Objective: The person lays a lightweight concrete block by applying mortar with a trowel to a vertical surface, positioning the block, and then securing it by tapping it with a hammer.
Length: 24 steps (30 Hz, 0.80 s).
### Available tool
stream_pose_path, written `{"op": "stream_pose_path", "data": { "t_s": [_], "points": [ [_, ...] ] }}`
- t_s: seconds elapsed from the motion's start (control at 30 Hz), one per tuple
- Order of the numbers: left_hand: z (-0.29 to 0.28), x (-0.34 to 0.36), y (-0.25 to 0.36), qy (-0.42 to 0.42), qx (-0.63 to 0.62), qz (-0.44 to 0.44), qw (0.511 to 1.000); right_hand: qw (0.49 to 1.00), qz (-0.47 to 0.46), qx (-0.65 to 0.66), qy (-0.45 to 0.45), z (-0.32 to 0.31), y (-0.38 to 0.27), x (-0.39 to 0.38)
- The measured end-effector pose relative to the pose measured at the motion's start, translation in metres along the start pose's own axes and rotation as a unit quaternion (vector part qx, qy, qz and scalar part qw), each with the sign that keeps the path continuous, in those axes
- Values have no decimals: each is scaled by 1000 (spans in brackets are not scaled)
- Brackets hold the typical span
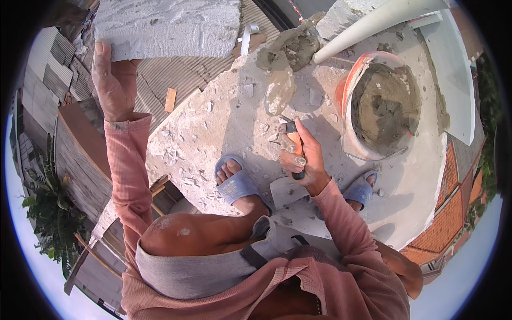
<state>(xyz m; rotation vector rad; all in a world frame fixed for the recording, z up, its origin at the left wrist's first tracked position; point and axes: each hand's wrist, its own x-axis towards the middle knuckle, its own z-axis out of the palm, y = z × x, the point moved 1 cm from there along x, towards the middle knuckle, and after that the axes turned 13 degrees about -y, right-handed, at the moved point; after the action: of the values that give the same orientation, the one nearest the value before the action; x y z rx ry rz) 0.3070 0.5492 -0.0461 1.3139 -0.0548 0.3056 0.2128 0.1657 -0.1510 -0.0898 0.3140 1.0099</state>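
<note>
My left hand (114,80) grips a light grey concrete block (168,29) by its lower left corner, thumb on the front face; the other fingers are partly hidden. The block is out at the far left, beyond the slab's edge. My right hand (308,157) is closed round the orange and black handle of a trowel (280,92). Its blade, smeared with wet mortar, points away from me toward a mortar heap (296,45) at the slab's far edge. To the right of this hand stands a bucket (349,114), orange and white, holding grey mortar (385,101).
I am crouching on a rough concrete slab (213,125) strewn with chips. Its left edge drops toward corrugated roofs (176,80). A pale pipe (378,26) slants above the far side, beside another block (344,16). My sandalled feet (237,184) flank a loose block piece (288,192).
</note>
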Motion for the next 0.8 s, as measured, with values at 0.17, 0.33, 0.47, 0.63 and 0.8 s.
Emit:
{"op": "stream_pose_path", "data": {
  "t_s": [0.17,0.33,0.47,0.63,0.8],
  "points": [
    [16,14,-22,-57,85,-52,993,999,-9,-18,25,6,5,-27],
    [68,32,-45,-143,116,-69,980,986,57,-116,103,20,-22,-66],
    [111,49,-57,-238,50,-77,967,959,103,-139,224,35,-10,-84],
    [138,50,-72,-327,170,-57,928,947,142,-146,248,28,2,-102],
    [149,43,-88,-368,304,-3,879,960,139,-122,210,24,-1,-100]
  ]
}}
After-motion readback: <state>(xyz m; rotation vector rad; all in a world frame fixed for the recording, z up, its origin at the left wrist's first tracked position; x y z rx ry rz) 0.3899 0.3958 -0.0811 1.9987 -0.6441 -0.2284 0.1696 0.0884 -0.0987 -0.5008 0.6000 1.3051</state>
